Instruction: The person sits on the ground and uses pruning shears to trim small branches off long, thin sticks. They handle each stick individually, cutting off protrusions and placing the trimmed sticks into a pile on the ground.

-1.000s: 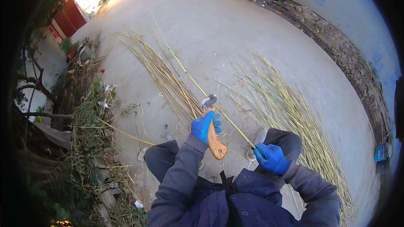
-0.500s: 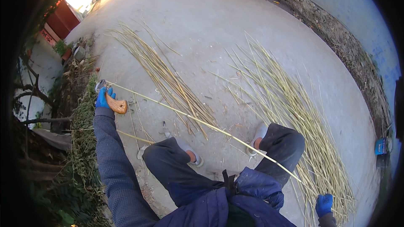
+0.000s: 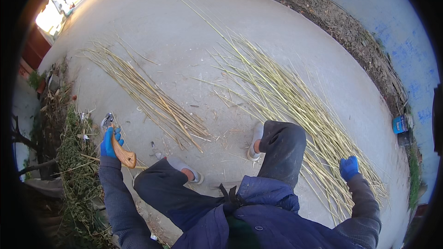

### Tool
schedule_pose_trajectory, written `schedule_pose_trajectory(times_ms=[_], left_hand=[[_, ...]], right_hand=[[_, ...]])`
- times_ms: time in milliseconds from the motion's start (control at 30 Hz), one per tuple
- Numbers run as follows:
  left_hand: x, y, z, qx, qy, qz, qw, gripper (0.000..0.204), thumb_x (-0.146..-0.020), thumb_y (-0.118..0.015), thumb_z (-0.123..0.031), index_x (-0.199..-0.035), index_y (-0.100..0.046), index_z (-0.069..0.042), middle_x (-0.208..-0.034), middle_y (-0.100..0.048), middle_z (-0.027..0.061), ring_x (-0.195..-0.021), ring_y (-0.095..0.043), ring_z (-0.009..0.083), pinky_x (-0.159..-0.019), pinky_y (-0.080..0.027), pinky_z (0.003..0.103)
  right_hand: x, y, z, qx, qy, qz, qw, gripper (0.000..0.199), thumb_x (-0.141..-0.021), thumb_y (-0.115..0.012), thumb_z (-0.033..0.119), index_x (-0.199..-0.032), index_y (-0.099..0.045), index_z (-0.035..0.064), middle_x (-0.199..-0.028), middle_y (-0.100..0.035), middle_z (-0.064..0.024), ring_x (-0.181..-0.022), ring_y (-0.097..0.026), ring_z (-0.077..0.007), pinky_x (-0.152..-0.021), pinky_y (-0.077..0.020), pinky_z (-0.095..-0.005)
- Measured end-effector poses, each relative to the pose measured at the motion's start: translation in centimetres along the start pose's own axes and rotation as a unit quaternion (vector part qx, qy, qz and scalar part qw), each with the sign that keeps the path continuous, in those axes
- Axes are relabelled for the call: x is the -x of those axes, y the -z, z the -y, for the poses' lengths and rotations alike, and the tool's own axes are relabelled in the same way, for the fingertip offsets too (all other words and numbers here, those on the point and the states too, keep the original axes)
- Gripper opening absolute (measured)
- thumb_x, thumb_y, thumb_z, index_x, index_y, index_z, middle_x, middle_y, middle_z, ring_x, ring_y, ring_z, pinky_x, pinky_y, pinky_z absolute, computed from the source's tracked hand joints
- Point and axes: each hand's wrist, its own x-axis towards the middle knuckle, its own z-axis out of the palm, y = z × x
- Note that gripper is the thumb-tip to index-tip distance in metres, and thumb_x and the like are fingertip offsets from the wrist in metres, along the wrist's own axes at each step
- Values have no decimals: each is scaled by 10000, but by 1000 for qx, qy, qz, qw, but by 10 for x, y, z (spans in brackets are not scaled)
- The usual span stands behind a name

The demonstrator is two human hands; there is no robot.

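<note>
My left hand [image 3: 110,143], in a blue glove, is closed round a tool with a curved wooden handle [image 3: 124,156] and a small metal head [image 3: 107,121]. It is held out over the left side, near the cut greenery. My right hand [image 3: 349,168], also gloved in blue, is a fist over the near right part of a pile of long yellow-green stalks [image 3: 295,106]. What its fingers grip is hidden. One very long thin stalk [image 3: 198,14] reaches from this pile far up the paving. A smaller bunch of browner stalks [image 3: 152,94] lies left of centre.
Heaped leafy cuttings [image 3: 76,170] edge the left side. Along the right runs a strip of soil [image 3: 341,30] below a blue-white wall [image 3: 383,23], with a blue tub [image 3: 399,124] beside it. Scraps litter the grey paving [image 3: 184,60] between the stalk piles.
The stalk that stretched across my lap from the left hand toward the right is gone from there. A long stalk now points forward from the right pile. My right hand has moved forward.
</note>
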Motion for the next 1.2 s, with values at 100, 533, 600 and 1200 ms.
schedule_pose_trajectory(times_ms=[100, 533, 600, 1200], left_hand=[[15, -58, 7, -13, 28, 29, 999, 609, -899, -685, -437, -1365, -527, -78, -1158, -626, 51, -895, -572, 124, -758, -513, 316], [43, -184, 29, 59, 107, 121, 985, 550, -930, -661, -386, -1339, -521, -47, -1063, -621, 41, -718, -529, 83, -572, -479, 250], [41, -189, 30, 74, 114, 102, 985, 535, -935, -659, -377, -1329, -524, -41, -1039, -626, 47, -699, -542, 86, -557, -484, 246], [64, -135, -20, 183, 158, 65, 968, 530, -966, -589, -373, -1209, -561, 97, -740, -644, 87, -582, -620, 186, -525, -517, 272]], right_hand=[[-37, 7, -5, -25, -18, 50, 998, 255, -945, -459, 198, -785, -612, 70, -701, -651, -175, -692, -589, -332, -705, -383, -476], [-116, -15, 10, 13, -123, 277, 953, 228, -857, -565, 223, -1045, -677, 157, -999, -738, -98, -958, -706, -255, -768, -475, -428], [-162, -2, 25, 1, -115, 235, 965, 271, -845, -576, 276, -1074, -669, 165, -988, -733, -84, -963, -694, -277, -775, -484, -441], [-504, 167, 583, -327, 287, 75, 897, 311, -860, -580, 402, -981, -630, 120, -914, -708, -161, -890, -684, -348, -779, -516, -484]])
